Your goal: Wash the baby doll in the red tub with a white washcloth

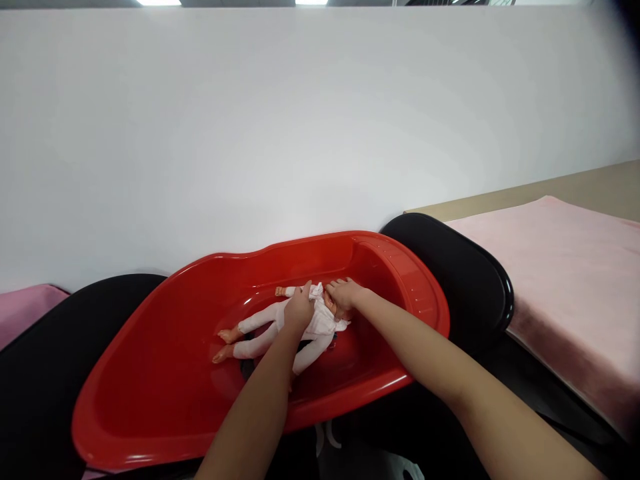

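Note:
A baby doll [320, 325] in white clothes lies on its back inside a red baby bathtub [150, 373]. Its bare feet point left and its head is toward the tub's right end. My left hand [299, 309] is closed on the doll's upper body, fingers at the white top near the collar. Over the doll's head rests my right hand [345, 293], its fingers curled around the head and hiding much of it. Under the doll is something dark, mostly covered by its body and my left forearm.
A black rounded chair [445, 273] touches the tub's right side, and another black rounded surface [45, 360] is at left. A pink-covered bed or table [565, 267] stands at right. The white wall [300, 133] rises behind the tub.

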A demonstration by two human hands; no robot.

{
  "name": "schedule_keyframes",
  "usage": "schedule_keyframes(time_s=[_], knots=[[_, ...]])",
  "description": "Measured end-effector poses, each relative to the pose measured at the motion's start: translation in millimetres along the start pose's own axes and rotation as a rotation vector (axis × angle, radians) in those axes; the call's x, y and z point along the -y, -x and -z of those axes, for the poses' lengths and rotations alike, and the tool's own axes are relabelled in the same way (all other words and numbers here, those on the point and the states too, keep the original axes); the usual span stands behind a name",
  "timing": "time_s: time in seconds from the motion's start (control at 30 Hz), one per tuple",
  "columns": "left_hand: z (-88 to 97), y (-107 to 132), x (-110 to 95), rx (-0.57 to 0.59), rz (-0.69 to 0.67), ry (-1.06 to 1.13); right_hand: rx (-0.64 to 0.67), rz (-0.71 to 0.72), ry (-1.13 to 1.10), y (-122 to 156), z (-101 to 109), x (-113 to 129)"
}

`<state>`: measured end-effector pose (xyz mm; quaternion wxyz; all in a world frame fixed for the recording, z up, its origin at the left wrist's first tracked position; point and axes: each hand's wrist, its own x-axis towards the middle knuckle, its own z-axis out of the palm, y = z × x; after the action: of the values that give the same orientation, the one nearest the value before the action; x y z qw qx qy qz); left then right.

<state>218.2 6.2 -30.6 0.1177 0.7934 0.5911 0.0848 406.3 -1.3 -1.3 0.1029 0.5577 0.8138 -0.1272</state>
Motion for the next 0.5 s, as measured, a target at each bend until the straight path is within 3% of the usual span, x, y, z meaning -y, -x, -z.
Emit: schedule_keyframes(time_s=[0.17, 0.27, 0.5], knots=[[-7.7, -2.2, -9.2, 0.166, -0.159, 0.138, -0.003, 0.034, 0.013, -2.2, -2.5, -1.1], [-8.6, -0.5, -16.3, 0.241, -0.177, 0.141, -0.012, 0.052, 0.028, -3.3, -5.3, -0.5], [-1.4, 3.4, -18.7, 0.423, -0.003, 0.286, -0.007, 0.048, 0.019, -3.1, -4.4, -2.6]])
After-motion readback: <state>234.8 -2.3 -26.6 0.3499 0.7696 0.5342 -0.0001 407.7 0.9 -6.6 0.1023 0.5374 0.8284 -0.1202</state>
